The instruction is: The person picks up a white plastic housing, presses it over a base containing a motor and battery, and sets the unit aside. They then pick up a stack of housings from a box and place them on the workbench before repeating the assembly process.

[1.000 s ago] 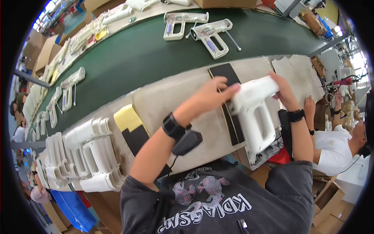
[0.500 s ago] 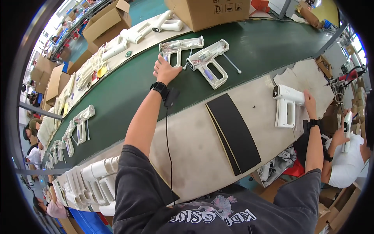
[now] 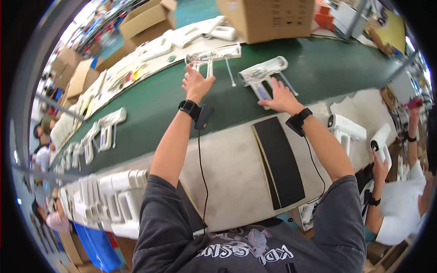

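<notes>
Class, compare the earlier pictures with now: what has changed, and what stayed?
The right hand has let go of the white casing, now set on the bench to the right, and moved forward and left to the right shell on the belt. The gap to the left shell, where the left hand went, has widened. The black pads stay on the bench.

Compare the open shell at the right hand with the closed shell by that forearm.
The open shell exposes inner parts; the closed shell hides its own.
The open shell lies on the green belt at the right hand; the closed shell rests on the bench.
Both are pale, with barrel and handle.
</notes>
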### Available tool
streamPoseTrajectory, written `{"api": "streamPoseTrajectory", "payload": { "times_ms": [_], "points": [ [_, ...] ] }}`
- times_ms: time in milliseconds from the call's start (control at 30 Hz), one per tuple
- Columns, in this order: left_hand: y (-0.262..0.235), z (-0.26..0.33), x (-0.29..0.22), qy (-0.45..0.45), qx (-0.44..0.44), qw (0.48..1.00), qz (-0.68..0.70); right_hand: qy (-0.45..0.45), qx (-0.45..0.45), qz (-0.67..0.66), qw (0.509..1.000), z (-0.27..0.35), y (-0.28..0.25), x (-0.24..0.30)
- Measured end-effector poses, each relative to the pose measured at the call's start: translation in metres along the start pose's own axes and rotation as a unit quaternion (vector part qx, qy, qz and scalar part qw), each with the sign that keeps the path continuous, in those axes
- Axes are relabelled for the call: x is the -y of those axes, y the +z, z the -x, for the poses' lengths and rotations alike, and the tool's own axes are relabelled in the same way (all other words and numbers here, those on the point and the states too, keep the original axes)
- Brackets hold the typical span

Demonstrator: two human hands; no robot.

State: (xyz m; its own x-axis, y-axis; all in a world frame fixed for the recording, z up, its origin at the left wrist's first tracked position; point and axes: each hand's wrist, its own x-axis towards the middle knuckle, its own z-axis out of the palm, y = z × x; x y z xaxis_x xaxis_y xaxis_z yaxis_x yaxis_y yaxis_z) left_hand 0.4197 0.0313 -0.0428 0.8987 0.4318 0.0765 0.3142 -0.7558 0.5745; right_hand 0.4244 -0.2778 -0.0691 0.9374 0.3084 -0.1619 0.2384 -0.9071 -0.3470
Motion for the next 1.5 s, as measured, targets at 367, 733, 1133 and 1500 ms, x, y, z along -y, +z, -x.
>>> {"api": "streamPoseTrajectory", "payload": {
  "times_ms": [367,733,1133,1500],
  "points": [
    [-0.101,0.236,0.104,-0.011,-0.144,0.987,0.074,-0.029,-0.177,-0.006,0.984,-0.019,0.015,-0.008],
    [-0.026,0.325,0.105,-0.011,-0.156,0.986,0.064,-0.214,-0.244,-0.153,0.933,0.184,-0.046,0.098],
    [-0.104,0.385,0.165,-0.124,-0.111,0.985,-0.052,-0.171,-0.137,-0.153,0.964,0.381,0.083,0.156],
    [-0.171,0.461,0.179,-0.143,0.053,0.877,0.455,-0.178,-0.113,-0.131,0.969,0.375,0.129,0.174]
  ]
}}
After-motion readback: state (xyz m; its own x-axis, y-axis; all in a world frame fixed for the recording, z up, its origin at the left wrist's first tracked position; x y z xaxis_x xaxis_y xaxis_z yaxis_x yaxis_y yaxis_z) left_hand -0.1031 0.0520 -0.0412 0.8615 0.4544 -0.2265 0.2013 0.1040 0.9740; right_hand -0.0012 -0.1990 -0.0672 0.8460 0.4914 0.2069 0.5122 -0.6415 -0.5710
